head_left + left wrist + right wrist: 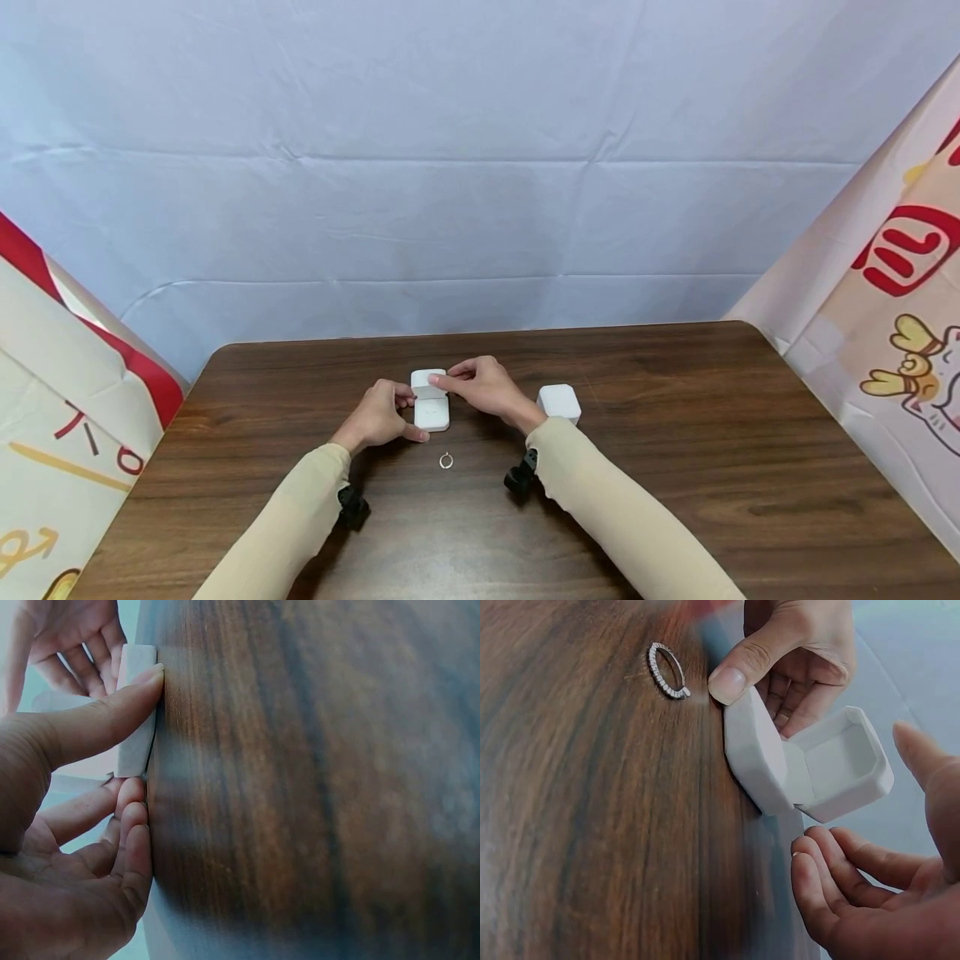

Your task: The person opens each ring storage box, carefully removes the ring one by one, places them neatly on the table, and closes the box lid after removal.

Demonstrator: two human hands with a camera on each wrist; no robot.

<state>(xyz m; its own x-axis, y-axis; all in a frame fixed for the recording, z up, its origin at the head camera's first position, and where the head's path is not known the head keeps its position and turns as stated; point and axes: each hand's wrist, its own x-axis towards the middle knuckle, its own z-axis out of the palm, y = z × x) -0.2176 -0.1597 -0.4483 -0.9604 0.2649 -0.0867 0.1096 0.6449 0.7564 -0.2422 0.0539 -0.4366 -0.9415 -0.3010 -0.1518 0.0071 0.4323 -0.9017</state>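
A small white ring box (754,754) stands on the table with its hinged lid (844,761) raised. My left hand (378,415) holds the base from the left, its thumb at the front edge and fingers curled behind. At the lid's right side is my right hand (489,388), thumb and fingers spread apart around it; in the right wrist view gaps show between them and the lid. A silvery ring (658,679) set with small clear stones lies on the wood, in front of the box in the head view.
Beside my right wrist sits a second white box (559,402), closed. The brown wooden table (675,433) reaches back to a pale cloth backdrop (450,208). Printed cloths (885,333) hang at both sides. Dark wrist cameras (520,477) are strapped under both sleeves.
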